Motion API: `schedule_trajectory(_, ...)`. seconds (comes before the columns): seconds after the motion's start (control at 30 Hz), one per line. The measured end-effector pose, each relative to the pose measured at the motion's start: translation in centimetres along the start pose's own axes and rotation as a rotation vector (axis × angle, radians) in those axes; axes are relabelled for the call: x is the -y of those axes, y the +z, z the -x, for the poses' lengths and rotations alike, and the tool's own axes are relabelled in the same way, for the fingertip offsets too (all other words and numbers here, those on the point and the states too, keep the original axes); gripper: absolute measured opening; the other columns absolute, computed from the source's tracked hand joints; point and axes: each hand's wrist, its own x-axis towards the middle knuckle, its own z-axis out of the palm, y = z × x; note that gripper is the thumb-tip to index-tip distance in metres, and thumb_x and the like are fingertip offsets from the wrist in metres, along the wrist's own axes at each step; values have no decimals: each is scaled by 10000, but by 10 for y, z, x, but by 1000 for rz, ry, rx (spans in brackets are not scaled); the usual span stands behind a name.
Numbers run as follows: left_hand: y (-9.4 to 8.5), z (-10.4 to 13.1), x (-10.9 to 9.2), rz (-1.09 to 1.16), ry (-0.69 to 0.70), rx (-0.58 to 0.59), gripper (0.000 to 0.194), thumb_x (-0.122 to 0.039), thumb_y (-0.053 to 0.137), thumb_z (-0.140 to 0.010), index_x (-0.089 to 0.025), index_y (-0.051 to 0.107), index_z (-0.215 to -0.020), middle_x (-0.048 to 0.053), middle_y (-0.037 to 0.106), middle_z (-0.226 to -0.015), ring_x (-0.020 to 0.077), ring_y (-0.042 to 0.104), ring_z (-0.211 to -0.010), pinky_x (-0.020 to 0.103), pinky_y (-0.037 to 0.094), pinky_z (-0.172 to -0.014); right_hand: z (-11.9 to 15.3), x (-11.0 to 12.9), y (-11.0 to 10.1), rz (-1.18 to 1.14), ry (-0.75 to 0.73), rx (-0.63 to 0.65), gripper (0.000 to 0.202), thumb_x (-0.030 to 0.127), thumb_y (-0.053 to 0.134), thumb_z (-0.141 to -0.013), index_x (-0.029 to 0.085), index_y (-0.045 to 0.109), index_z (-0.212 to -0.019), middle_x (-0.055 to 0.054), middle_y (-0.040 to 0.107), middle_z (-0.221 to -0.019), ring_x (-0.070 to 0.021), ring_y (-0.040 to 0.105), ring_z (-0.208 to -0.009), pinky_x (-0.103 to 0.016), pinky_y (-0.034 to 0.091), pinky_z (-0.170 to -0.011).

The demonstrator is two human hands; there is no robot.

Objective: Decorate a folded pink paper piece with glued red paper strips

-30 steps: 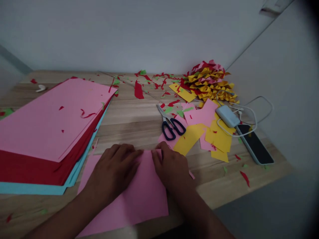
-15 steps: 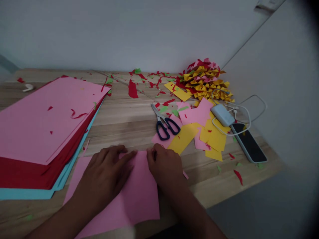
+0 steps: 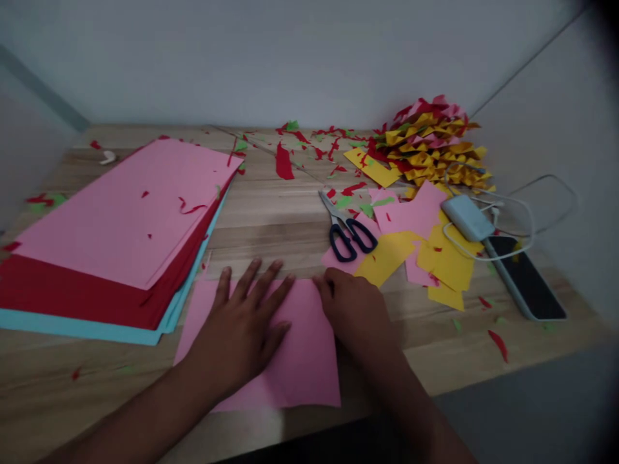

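A pink paper sheet (image 3: 307, 361) lies on the wooden table in front of me, its right part slightly raised at the near edge. Spread flat across its left part is my left hand (image 3: 236, 332), fingers apart and pointing at the far edge. My right hand (image 3: 358, 309) is closed, thumb and finger pinching the sheet's far right corner. Just beyond that hand rest scissors (image 3: 346, 223) with dark blue handles, blades slightly apart. They lie partly over pink and yellow paper pieces (image 3: 387, 254).
At left is a stack of pink, red and light blue sheets (image 3: 120, 212). Folded yellow, red and pink paper (image 3: 435, 148) is heaped at the back right. Near it are a pale power bank (image 3: 468, 218) with a white cable and a phone (image 3: 527, 280). Red and green scraps lie scattered.
My left hand has spread its fingers flat on the pink sheet, where they were closer together before. The right hand keeps its pinch. The camera view has shifted left.
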Motion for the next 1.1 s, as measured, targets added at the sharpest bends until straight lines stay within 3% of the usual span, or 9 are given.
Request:
schedule_trajectory(0.17, -5, 0, -2, 20, -25, 22, 598, -379, 477, -982, -288, 368, -1563, 76, 330, -1659, 376, 266, -1529, 697, 208, -1203, 1, 1, 2, 16, 25, 12, 344, 423, 483, -991, 225, 713, -828, -84, 738, -719, -232, 667, -632, -310, 169, -529)
schedule_trajectory(0.33, -6, -2, -8, 54, -81, 33, 629, -488, 494, -968, -281, 397, -1554, 76, 329, -1659, 385, 277, -1525, 696, 190, -1210, 5, 3, 1, 30, 32, 24, 321, 388, 454, -1002, 248, 710, -868, -62, 744, -752, -223, 664, -661, -314, 165, -545)
schedule_trajectory(0.63, -8, -5, -15, 52, -100, 59, 633, -452, 523, -948, -242, 433, -1539, 132, 327, -1652, 443, 275, -1512, 753, 188, -1168, 7, 7, 1, 62, 32, -9, 314, 342, 439, -990, 245, 702, -848, -63, 740, -760, -226, 658, -660, -325, 162, -560)
schedule_trajectory(0.9, -2, -3, -14, 62, -76, 37, 603, -427, 494, -971, -297, 409, -1554, 130, 295, -1666, 458, 248, -1519, 769, 164, -1155, 9, 7, 5, 80, 66, -53, 329, 387, 442, -1002, 235, 702, -870, -73, 727, -738, -218, 633, -631, -319, 174, -558)
schedule_trajectory(1.1, -8, -5, -20, 58, -103, 44, 606, -404, 529, -947, -261, 448, -1530, 146, 319, -1652, 418, 304, -1508, 754, 96, -1175, 10, 6, 7, 48, 50, -67, 324, 380, 455, -984, 246, 707, -830, -55, 716, -717, -186, 570, -579, -315, 167, -564)
